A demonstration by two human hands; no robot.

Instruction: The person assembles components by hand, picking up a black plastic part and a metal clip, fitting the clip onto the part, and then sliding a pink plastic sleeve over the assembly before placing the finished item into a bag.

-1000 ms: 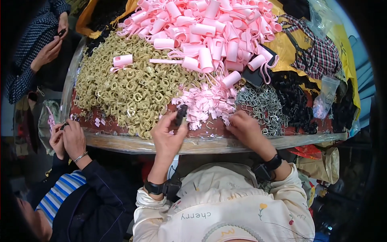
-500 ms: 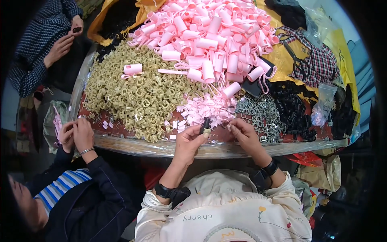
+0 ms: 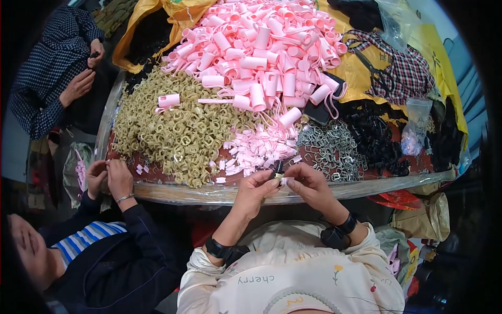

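Black and khaki, that small part sits pinched in the near-closed left hand; the right hand, also near-closed, pinches a pale chip beside it.

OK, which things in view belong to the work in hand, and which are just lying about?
Likely part of it:
- black piece with olive part, in the left hand's grip
- small pale piece, in the right hand's grip
- olive loops
- small pink pieces

Probably just lying about:
- plaid cloth
- flat dark object
- brown bag
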